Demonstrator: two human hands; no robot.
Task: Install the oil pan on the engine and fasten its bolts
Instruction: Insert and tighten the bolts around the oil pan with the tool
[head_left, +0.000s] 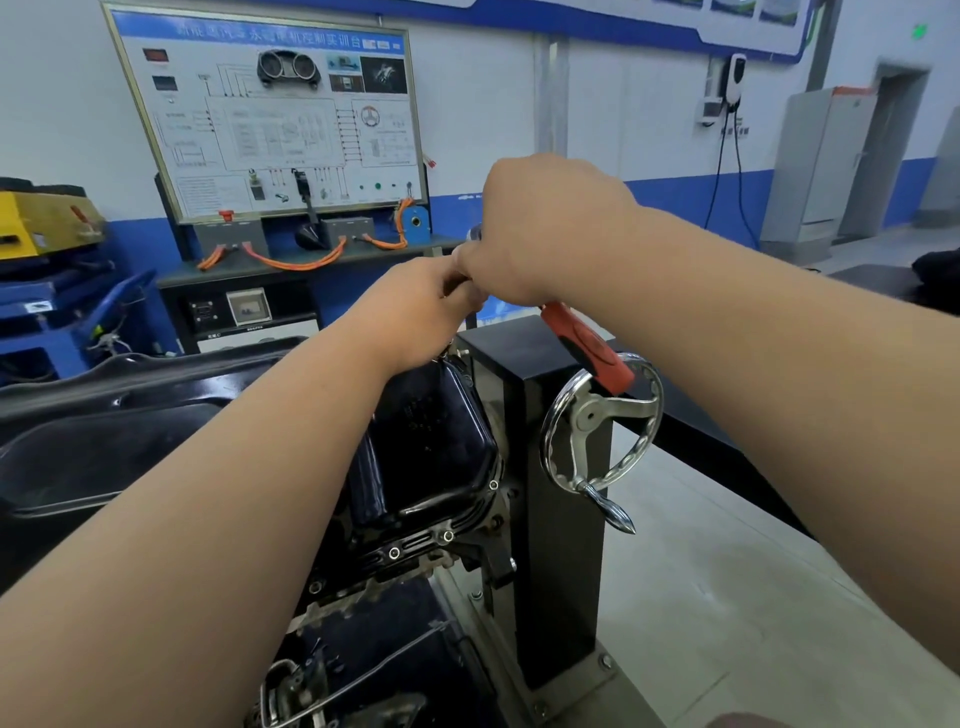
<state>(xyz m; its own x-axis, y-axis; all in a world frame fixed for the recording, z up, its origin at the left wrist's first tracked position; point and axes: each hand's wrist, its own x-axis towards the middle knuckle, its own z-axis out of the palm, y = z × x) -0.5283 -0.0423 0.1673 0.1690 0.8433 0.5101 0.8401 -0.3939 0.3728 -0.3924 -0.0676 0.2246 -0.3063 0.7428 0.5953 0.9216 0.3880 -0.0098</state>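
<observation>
The black oil pan (431, 441) sits on the engine (395, 582) held in a stand, with several bolts (394, 553) showing along its near flange. My right hand (540, 228) grips a ratchet wrench with a red handle (587, 348) above the pan's far end; the chrome head pokes out past my knuckles. My left hand (421, 306) curls its fingers round the tool's lower part right under the right hand, and what its fingertips pinch is hidden.
A black stand column (550, 467) with a chrome handwheel (602, 431) stands right of the engine. A black drip tray (104, 441) lies to the left. Behind are a training board (270, 119) with orange cables, blue benches, and tiled floor at right.
</observation>
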